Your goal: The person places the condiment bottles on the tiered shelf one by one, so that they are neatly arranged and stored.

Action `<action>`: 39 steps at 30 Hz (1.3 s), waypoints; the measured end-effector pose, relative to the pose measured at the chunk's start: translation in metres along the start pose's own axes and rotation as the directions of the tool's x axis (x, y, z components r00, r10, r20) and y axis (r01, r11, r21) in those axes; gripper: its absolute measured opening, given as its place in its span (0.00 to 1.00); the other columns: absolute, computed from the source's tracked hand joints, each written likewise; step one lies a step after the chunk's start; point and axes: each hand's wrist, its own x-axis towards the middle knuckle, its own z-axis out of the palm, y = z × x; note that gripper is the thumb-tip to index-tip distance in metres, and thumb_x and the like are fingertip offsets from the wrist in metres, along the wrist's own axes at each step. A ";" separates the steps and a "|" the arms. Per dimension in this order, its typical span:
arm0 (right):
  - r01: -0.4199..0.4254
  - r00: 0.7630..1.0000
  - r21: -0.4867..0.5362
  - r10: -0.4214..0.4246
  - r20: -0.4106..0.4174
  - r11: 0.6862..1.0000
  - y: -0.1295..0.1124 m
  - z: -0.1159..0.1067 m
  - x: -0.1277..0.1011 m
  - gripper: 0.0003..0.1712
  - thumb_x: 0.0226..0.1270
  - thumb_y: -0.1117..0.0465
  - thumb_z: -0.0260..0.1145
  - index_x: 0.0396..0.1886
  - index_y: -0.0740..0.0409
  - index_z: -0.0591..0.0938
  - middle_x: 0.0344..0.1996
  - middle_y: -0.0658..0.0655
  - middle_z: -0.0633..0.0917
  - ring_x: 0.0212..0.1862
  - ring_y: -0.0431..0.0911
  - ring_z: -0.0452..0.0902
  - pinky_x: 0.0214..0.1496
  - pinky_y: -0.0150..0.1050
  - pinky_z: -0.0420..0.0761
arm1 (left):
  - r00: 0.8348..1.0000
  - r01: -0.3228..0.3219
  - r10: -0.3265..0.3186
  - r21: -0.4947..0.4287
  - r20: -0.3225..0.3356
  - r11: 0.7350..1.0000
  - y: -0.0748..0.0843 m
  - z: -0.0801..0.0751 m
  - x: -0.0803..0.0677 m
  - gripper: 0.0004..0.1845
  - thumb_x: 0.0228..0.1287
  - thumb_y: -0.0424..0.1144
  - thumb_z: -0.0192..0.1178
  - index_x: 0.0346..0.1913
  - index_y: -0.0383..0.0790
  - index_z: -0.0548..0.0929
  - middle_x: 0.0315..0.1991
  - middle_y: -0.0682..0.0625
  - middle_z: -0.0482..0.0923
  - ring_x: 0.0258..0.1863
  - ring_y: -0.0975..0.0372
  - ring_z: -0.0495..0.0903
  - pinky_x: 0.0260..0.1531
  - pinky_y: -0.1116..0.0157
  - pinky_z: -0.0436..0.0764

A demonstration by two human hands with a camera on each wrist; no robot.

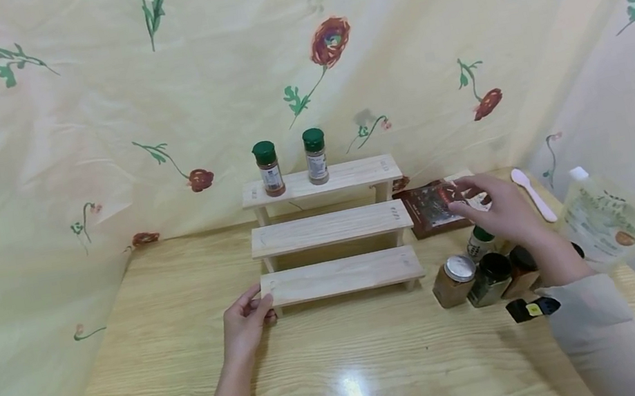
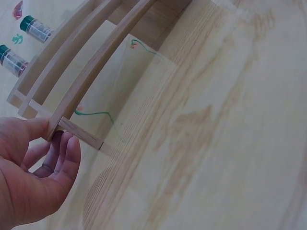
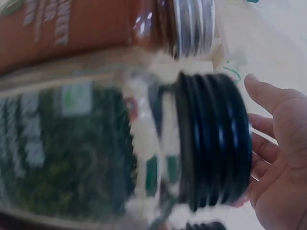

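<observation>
A three-tiered wooden rack [image 1: 340, 277] stands on the table. My left hand [image 1: 244, 322] pinches the left end of its lowest step, thumb on top and fingers curled beneath, as the left wrist view also shows. Two green-capped spice bottles, one reddish [image 1: 272, 176] and one paler [image 1: 317, 164], stand upright on the top step. My right hand [image 1: 502, 206] hovers with loosely bent fingers and nothing visible in them, above a green-capped bottle [image 1: 480, 246] and close to a dark brown packet [image 1: 428, 207]. In the right wrist view a black-lidded jar of green herbs [image 3: 72, 153] partly hides that hand.
Front right of the rack stand a silver-lidded jar [image 1: 452, 284], the black-lidded herb jar and another dark-lidded jar [image 1: 522, 276]. Behind my right forearm are a white spoon [image 1: 534, 195] and a capped pouch [image 1: 608, 219]. A flowered cloth [image 1: 246, 70] hangs behind the table.
</observation>
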 end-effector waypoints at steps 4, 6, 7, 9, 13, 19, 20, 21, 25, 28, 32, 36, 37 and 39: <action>0.009 1.000 -0.035 -0.009 -0.022 0.999 0.007 -0.003 -0.007 0.27 0.70 0.56 0.71 0.63 0.65 0.79 0.55 0.67 0.83 0.48 0.59 0.80 0.41 0.50 0.81 | 1.000 -0.003 0.003 0.014 0.007 1.000 -0.001 0.000 0.001 0.22 0.70 0.30 0.64 0.65 0.32 0.78 0.36 0.47 0.78 0.30 0.62 0.83 0.34 0.70 0.89; 0.020 0.999 -0.040 -0.021 -0.033 0.999 0.012 -0.004 -0.010 0.27 0.69 0.57 0.72 0.62 0.66 0.79 0.54 0.68 0.83 0.49 0.59 0.80 0.41 0.49 0.81 | 1.000 -0.004 0.004 0.018 0.010 1.000 -0.001 -0.001 0.000 0.22 0.70 0.30 0.64 0.65 0.32 0.78 0.36 0.47 0.78 0.31 0.62 0.83 0.34 0.70 0.89; 0.025 0.999 -0.043 -0.026 -0.035 0.999 0.014 -0.005 -0.011 0.27 0.68 0.57 0.72 0.61 0.67 0.79 0.53 0.68 0.83 0.49 0.59 0.80 0.42 0.48 0.80 | 1.000 -0.004 0.004 0.019 0.012 1.000 -0.001 -0.001 0.000 0.22 0.70 0.30 0.64 0.65 0.32 0.78 0.37 0.47 0.78 0.31 0.62 0.83 0.34 0.70 0.89; 0.034 0.999 -0.038 -0.035 -0.035 0.999 0.019 -0.007 -0.013 0.26 0.68 0.59 0.73 0.60 0.68 0.80 0.52 0.69 0.83 0.50 0.61 0.79 0.45 0.50 0.80 | 1.000 -0.004 0.004 0.017 0.013 1.000 -0.001 -0.001 0.000 0.22 0.70 0.30 0.64 0.65 0.32 0.78 0.37 0.47 0.78 0.31 0.63 0.83 0.34 0.70 0.89; 0.008 1.000 -0.034 -0.008 0.005 0.999 0.027 -0.011 -0.020 0.27 0.69 0.58 0.72 0.60 0.70 0.78 0.52 0.72 0.82 0.53 0.66 0.77 0.51 0.62 0.79 | 1.000 -0.005 0.005 0.003 0.013 1.000 0.000 -0.001 -0.002 0.22 0.70 0.30 0.65 0.65 0.31 0.78 0.36 0.47 0.77 0.30 0.62 0.83 0.34 0.70 0.89; -0.034 0.995 -0.087 0.041 0.090 0.996 0.036 -0.015 -0.030 0.31 0.70 0.53 0.71 0.61 0.71 0.78 0.54 0.74 0.81 0.56 0.69 0.75 0.51 0.69 0.76 | 1.000 -0.006 0.007 -0.006 0.018 1.000 0.000 -0.002 -0.001 0.23 0.70 0.30 0.65 0.65 0.31 0.78 0.36 0.47 0.77 0.30 0.62 0.83 0.34 0.70 0.89; -0.037 0.992 -0.093 0.047 0.113 0.995 0.037 -0.016 -0.031 0.31 0.69 0.52 0.71 0.61 0.71 0.78 0.54 0.74 0.81 0.56 0.69 0.75 0.52 0.69 0.76 | 1.000 -0.006 0.006 -0.008 0.016 1.000 0.000 -0.002 0.000 0.22 0.70 0.30 0.64 0.65 0.31 0.78 0.36 0.47 0.77 0.30 0.63 0.83 0.34 0.70 0.89; -0.042 0.989 -0.093 0.054 0.137 0.995 0.038 -0.016 -0.031 0.32 0.68 0.51 0.72 0.61 0.70 0.78 0.54 0.73 0.82 0.56 0.69 0.76 0.54 0.69 0.76 | 1.000 -0.006 0.006 -0.012 0.016 1.000 0.000 -0.002 -0.001 0.22 0.70 0.30 0.65 0.65 0.32 0.78 0.36 0.47 0.77 0.30 0.63 0.83 0.34 0.70 0.89; -0.052 0.973 -0.095 0.072 0.220 0.994 0.042 -0.017 -0.032 0.34 0.64 0.52 0.75 0.61 0.71 0.79 0.54 0.74 0.82 0.56 0.69 0.77 0.55 0.69 0.77 | 1.000 -0.002 0.002 -0.029 0.018 1.000 0.001 -0.002 -0.001 0.23 0.69 0.30 0.65 0.65 0.30 0.77 0.36 0.47 0.78 0.30 0.63 0.83 0.34 0.71 0.89; -0.031 0.970 -0.102 0.055 0.235 0.994 0.043 -0.017 -0.031 0.32 0.62 0.56 0.78 0.59 0.71 0.80 0.51 0.73 0.84 0.53 0.68 0.79 0.53 0.68 0.80 | 1.000 0.001 0.000 -0.038 0.021 0.999 0.002 -0.001 -0.002 0.23 0.69 0.30 0.65 0.65 0.30 0.77 0.36 0.47 0.78 0.29 0.63 0.83 0.33 0.71 0.88; -0.012 0.971 -0.107 0.037 0.237 0.994 0.043 -0.017 -0.031 0.30 0.60 0.59 0.78 0.57 0.71 0.81 0.48 0.72 0.85 0.51 0.67 0.81 0.51 0.67 0.81 | 1.000 0.005 -0.004 -0.040 0.023 0.999 0.003 -0.001 -0.003 0.23 0.69 0.30 0.65 0.65 0.30 0.77 0.36 0.48 0.78 0.29 0.63 0.82 0.33 0.71 0.88; -0.014 0.972 -0.106 0.039 0.232 0.994 0.042 -0.017 -0.032 0.30 0.62 0.57 0.77 0.58 0.71 0.81 0.48 0.71 0.85 0.51 0.67 0.81 0.51 0.67 0.81 | 1.000 0.008 -0.007 -0.040 0.023 0.999 0.003 -0.001 -0.003 0.23 0.69 0.31 0.65 0.65 0.30 0.77 0.36 0.47 0.78 0.29 0.63 0.82 0.32 0.71 0.88; -0.015 0.974 -0.108 0.039 0.224 0.994 0.042 -0.017 -0.032 0.29 0.63 0.56 0.77 0.58 0.70 0.81 0.48 0.71 0.85 0.50 0.66 0.81 0.50 0.67 0.82 | 1.000 0.007 -0.006 -0.041 0.024 0.999 0.003 -0.001 -0.003 0.23 0.69 0.31 0.65 0.65 0.30 0.77 0.36 0.47 0.78 0.29 0.63 0.82 0.32 0.71 0.88; -0.006 0.980 -0.108 0.028 0.198 0.994 0.041 -0.017 -0.032 0.30 0.64 0.56 0.76 0.59 0.70 0.81 0.48 0.71 0.86 0.49 0.65 0.82 0.48 0.65 0.83 | 1.000 0.007 -0.006 -0.040 0.027 0.999 0.002 -0.001 -0.003 0.23 0.69 0.31 0.65 0.65 0.30 0.77 0.36 0.48 0.78 0.29 0.63 0.82 0.32 0.71 0.88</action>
